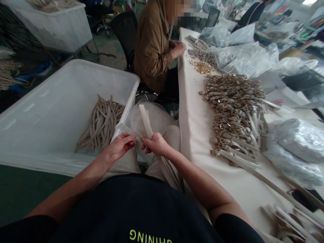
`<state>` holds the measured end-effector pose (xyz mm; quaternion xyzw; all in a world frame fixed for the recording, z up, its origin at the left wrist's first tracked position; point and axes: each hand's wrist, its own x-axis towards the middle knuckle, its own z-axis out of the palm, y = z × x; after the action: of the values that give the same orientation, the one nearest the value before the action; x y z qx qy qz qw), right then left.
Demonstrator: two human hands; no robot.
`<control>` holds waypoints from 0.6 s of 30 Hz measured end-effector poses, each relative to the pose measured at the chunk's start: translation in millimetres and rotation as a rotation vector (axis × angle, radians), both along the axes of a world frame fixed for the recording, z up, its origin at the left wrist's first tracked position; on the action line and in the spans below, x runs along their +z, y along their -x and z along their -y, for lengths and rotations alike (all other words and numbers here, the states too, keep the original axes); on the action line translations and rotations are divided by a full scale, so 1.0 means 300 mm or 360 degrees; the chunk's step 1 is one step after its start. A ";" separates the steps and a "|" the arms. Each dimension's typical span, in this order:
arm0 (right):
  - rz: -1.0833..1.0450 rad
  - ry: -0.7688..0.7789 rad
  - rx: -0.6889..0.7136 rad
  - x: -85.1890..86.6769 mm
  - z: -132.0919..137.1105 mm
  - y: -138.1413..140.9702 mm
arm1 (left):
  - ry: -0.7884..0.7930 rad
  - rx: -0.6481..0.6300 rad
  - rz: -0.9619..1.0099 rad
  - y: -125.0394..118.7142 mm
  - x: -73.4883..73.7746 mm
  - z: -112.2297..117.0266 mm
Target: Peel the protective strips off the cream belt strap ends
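Observation:
My right hand (158,145) is closed around a bundle of flat beige straps (145,118). Their upper ends stick up past my fingers, and the lower lengths run down beside my right thigh. A single beige strap (126,129) slants from the bundle out to the left, between my hands. At this strap my left hand (120,145) is pinched, its fingertips against the strap's lower edge; the exact grip is partly hidden. Behind both hands a clear plastic bag (134,118) lies over my lap.
A large white bin (48,98) at left holds a heap of straps (103,125). On the cloth-covered table (188,135) at right lie many buckled straps (233,111), small gold pieces (201,67) and plastic bags (296,141). A co-worker (153,47) sits at the table's far left edge.

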<state>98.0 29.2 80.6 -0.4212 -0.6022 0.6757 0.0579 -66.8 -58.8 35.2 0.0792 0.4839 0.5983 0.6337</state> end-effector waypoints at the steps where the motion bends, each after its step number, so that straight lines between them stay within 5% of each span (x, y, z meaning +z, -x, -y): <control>1: -0.0005 0.0008 0.0014 0.002 -0.003 0.013 | -0.0004 -0.0015 -0.0003 0.000 0.000 0.001; 8: 0.0075 -0.0031 0.0132 0.020 -0.030 -0.092 | 0.0085 0.0276 -0.0161 0.177 0.000 0.024; 15: 0.0045 -0.0022 0.0074 0.005 -0.004 0.018 | 0.0010 0.0027 -0.0055 0.041 0.000 0.018; 18: 0.0046 -0.0022 0.0107 0.016 -0.018 -0.008 | 0.0041 0.0126 -0.0100 0.086 -0.002 0.018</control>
<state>100.5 34.6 85.3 -0.4100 -0.6214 0.6670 0.0295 -92.6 -64.0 34.5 0.0706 0.5139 0.6140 0.5949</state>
